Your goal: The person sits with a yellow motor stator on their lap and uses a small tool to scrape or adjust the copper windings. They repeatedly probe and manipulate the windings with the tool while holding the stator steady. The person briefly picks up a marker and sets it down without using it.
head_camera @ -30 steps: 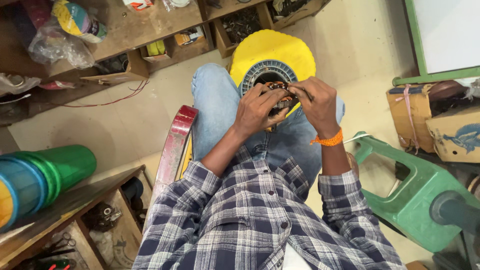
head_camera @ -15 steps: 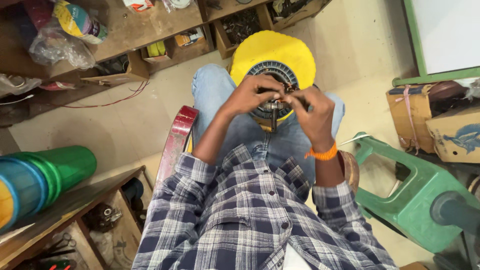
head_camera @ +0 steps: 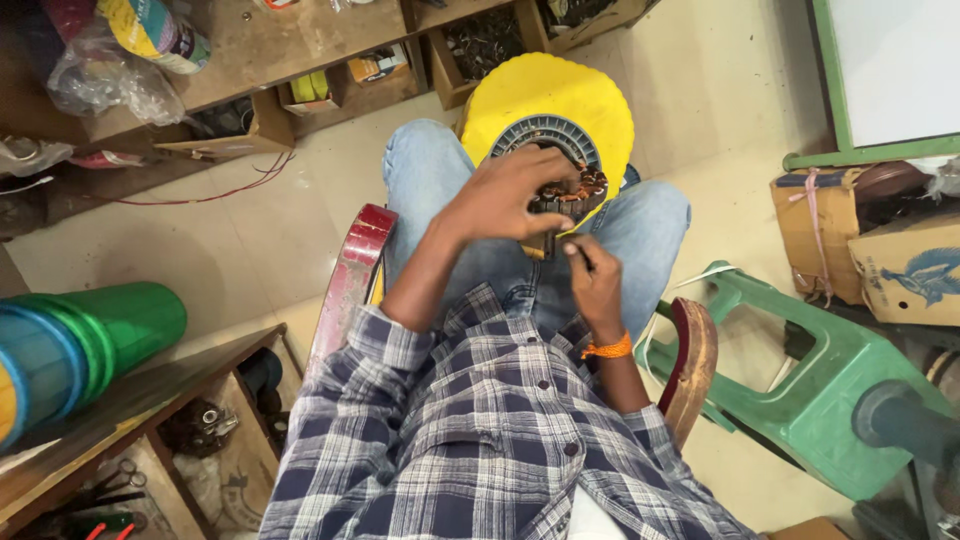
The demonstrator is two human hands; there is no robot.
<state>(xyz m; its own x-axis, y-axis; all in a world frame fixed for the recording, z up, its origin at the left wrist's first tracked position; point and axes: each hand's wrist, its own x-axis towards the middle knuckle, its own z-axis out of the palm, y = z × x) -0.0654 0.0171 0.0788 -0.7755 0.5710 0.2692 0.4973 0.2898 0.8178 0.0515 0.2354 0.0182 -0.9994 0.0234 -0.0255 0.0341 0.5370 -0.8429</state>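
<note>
Lowered from the coils since a moment ago, right hand (head_camera: pixel 592 285) pinches something too small to identify at six o'clock of the stator (head_camera: pixel 560 185), which left hand (head_camera: pixel 505 195) best grips firmly, fingers clamped.

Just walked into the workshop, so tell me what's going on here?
A person in a plaid shirt sits on a chair, working on a ring-shaped motor stator with copper windings over their lap. The left hand covers and steadies it; the right hand pinches something thin just below. A yellow stool stands in front.
</note>
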